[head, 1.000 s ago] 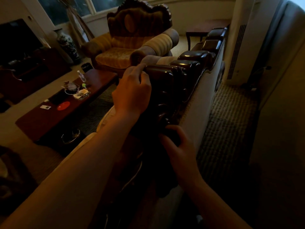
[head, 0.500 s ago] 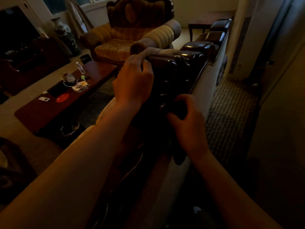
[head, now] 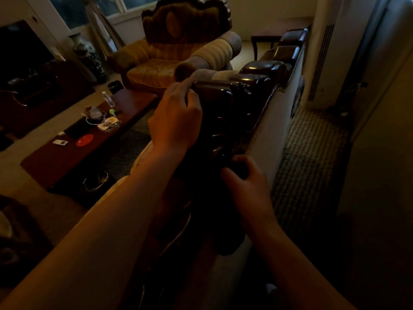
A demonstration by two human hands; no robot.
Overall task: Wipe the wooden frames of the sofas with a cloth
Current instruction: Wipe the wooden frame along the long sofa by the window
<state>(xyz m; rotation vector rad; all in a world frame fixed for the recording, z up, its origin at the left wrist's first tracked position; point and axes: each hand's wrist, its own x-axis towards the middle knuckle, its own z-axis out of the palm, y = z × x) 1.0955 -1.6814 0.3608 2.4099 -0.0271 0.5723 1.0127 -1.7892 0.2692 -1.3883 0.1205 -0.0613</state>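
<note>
Left hand (head: 176, 115), frame centre, fingers curled over the top edge of the dark glossy carved wooden sofa frame (head: 225, 108), likely bracing. Right hand (head: 243, 184), lower centre, fingers curled around a dark cloth (head: 228, 238) hanging below it, pressed against the frame's lower carving, probably to rub the grooves. Very dim.

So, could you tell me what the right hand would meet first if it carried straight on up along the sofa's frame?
Most likely the next carved lobe of the wooden frame, just ahead of the right hand and its dark cloth; the dim light makes depth uncertain.
</note>
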